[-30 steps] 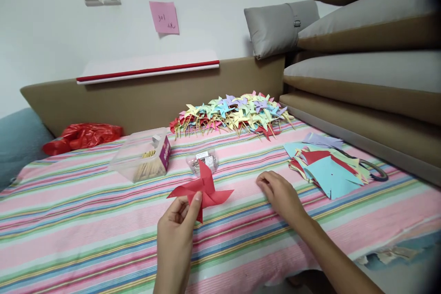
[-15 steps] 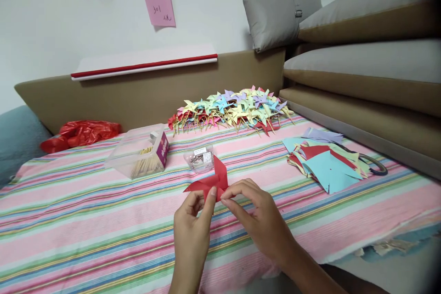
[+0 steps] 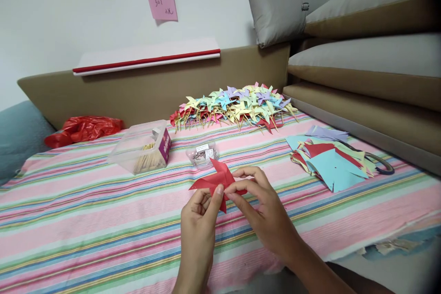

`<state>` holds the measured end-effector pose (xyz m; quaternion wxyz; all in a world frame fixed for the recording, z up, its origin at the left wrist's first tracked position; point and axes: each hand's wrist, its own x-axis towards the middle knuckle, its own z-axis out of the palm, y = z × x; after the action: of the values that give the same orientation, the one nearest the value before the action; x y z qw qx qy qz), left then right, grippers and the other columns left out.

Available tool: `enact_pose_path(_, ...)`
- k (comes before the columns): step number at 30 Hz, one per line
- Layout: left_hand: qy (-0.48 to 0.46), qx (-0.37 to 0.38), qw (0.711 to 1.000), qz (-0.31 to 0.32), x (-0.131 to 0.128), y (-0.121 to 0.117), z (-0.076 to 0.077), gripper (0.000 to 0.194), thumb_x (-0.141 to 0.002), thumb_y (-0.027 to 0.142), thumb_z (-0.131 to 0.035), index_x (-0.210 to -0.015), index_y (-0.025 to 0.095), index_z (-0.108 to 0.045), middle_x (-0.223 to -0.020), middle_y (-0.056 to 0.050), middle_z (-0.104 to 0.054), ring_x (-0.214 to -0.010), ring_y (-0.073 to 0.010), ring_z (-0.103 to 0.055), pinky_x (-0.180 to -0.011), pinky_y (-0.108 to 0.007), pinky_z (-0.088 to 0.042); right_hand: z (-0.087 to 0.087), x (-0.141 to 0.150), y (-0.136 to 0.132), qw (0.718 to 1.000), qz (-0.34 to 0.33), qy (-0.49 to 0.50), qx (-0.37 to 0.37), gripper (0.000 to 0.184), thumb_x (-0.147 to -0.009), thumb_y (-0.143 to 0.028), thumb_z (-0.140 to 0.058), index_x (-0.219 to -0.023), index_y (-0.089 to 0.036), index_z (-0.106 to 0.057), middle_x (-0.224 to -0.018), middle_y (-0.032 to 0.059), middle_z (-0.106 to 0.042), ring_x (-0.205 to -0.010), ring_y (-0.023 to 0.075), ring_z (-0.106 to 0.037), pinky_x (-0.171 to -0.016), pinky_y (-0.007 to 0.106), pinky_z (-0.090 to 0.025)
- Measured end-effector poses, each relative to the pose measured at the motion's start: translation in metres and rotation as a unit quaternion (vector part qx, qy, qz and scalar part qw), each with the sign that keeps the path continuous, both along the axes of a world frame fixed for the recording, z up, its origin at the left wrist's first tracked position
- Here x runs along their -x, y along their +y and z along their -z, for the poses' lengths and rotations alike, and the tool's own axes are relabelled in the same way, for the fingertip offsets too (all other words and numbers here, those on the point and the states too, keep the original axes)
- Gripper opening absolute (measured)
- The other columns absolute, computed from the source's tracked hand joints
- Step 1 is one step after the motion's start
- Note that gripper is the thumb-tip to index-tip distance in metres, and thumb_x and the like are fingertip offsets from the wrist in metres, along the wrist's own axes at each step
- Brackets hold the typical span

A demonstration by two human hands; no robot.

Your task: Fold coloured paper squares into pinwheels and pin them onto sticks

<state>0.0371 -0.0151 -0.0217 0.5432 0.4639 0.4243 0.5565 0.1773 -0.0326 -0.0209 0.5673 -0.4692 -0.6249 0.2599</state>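
So the red pinwheel [image 3: 212, 180] is up in both hands, over the cloth [image 3: 103, 225], with the packet [image 3: 201, 154] just off its 11 o'clock. My worry is the middle: if the left hand [image 3: 199, 227] eases off, I reckon the folded tips could spring back open, since that pinch seems to be what keeps them down. Too hard a push from the right hand [image 3: 272, 220] could tear or crease the thin paper, or shove the layers out of line. Anything tiny at the centre could also slip and get lost in those stripes.

Grip-wise, the left is a narrow pinch, thumb on the near face, paper caught in it. The right has thumb and index almost together at about 4 o'clock of the middle, but I can't tell if they hold paper or some small bit.
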Motion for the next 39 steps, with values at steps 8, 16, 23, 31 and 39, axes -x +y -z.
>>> enact_pose_path(8,0.007,-0.003,1.000,-0.014,0.000,-0.002,-0.001,0.028,-0.080,0.041,-0.082,-0.079,0.016,-0.071,-0.075,-0.002,-0.069,-0.074,-0.0134,-0.062,-0.068,-0.021,-0.050,-0.001,0.001,-0.001,0.999,-0.007,0.031,0.010,0.011,-0.098,-0.032,-0.063,-0.090,-0.029,-0.070,-0.111,0.0022,-0.054,-0.115,0.0190,-0.054,-0.099,0.030,-0.045)
enact_pose_path(16,0.008,-0.004,1.000,-0.024,-0.001,-0.002,-0.003,0.029,-0.078,0.041,-0.084,-0.076,0.015,-0.071,-0.070,-0.003,-0.070,-0.069,-0.0142,-0.063,-0.064,-0.023,-0.051,-0.003,-0.001,0.001,0.997,-0.042,0.058,0.018,0.009,-0.098,-0.029,-0.062,-0.092,-0.027,-0.068,-0.109,0.0009,-0.059,-0.112,0.0164,-0.057,-0.097,0.026,-0.043)
enact_pose_path(23,0.000,-0.016,1.000,-0.008,-0.002,-0.004,-0.007,0.027,-0.081,0.037,-0.082,-0.097,0.016,-0.077,-0.083,-0.005,-0.076,-0.080,-0.0173,-0.070,-0.070,-0.023,-0.055,-0.006,-0.005,0.000,0.998,-0.050,0.033,0.013,0.010,-0.099,-0.028,-0.061,-0.092,-0.026,-0.069,-0.103,0.0017,-0.058,-0.105,0.0171,-0.058,-0.093,0.028,-0.045)
enact_pose_path(31,0.039,-0.036,0.999,0.006,0.000,-0.004,-0.005,0.024,-0.085,0.039,-0.078,-0.088,0.015,-0.076,-0.081,-0.006,-0.076,-0.076,-0.0172,-0.070,-0.068,-0.023,-0.055,-0.009,-0.009,-0.002,0.998,-0.055,0.025,0.032,0.011,-0.099,-0.029,-0.061,-0.092,-0.025,-0.069,-0.102,0.0019,-0.060,-0.101,0.0182,-0.059,-0.091,0.030,-0.047)
enact_pose_path(39,0.054,-0.055,0.997,0.009,-0.002,-0.007,-0.006,0.023,-0.088,0.037,-0.074,-0.098,0.016,-0.076,-0.087,-0.006,-0.075,-0.081,-0.0192,-0.070,-0.071,-0.025,-0.056,-0.011,-0.008,-0.001,0.994,-0.068,0.062,0.053,0.011,-0.097,-0.029,-0.062,-0.090,-0.025,-0.068,-0.096,0.0012,-0.062,-0.092,0.0171,-0.060,-0.081,0.029,-0.048)
